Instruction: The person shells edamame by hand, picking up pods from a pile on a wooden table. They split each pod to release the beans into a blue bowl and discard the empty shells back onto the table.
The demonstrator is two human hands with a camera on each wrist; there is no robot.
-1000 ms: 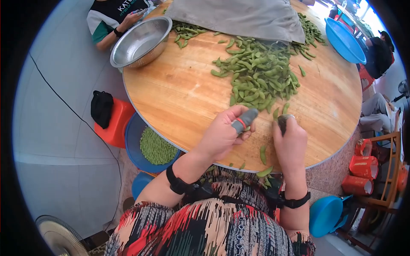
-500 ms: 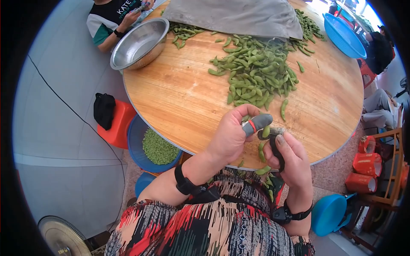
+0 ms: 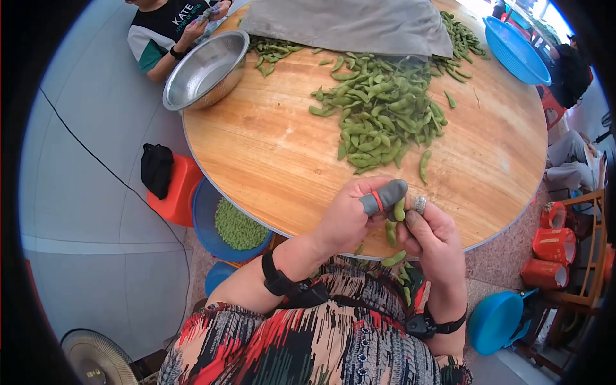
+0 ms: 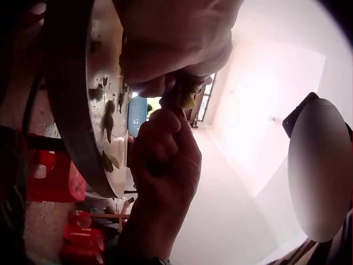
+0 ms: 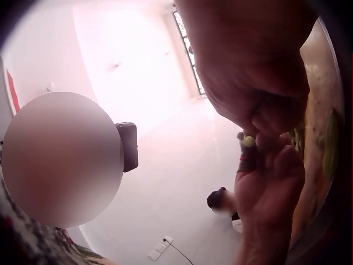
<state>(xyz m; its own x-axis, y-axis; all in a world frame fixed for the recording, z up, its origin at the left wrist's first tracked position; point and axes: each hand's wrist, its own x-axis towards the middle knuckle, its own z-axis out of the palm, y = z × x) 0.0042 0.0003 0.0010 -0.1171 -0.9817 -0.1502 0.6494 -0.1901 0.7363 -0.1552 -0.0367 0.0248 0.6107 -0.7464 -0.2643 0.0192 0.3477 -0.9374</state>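
Note:
In the head view, my left hand (image 3: pixel 346 215), a grey cover with a red band on its thumb, pinches a green soybean pod (image 3: pixel 399 210) over the near edge of the round table. From the other side, my right hand (image 3: pixel 439 244) meets it, thumb and fingers curled at the same pod; a silvery band shows on one finger. A pale green bit of the pod (image 5: pixel 249 141) shows by the left thumb in the right wrist view. A big heap of soybean pods (image 3: pixel 385 115) lies beyond the hands, and one loose pod (image 3: pixel 425 167) sits nearer.
A grey cloth (image 3: pixel 346 25) covers more pods at the back. A steel colander (image 3: pixel 208 67) stands at the table's left rim, a blue basket (image 3: pixel 516 51) at its far right. Below left, a blue tub (image 3: pixel 208 228) holds shelled beans beside a red stool (image 3: pixel 176 192). Another person sits behind the colander.
My right hand has come back from the table beside the heap to meet my left hand. One loose pod has left the table and is now between them.

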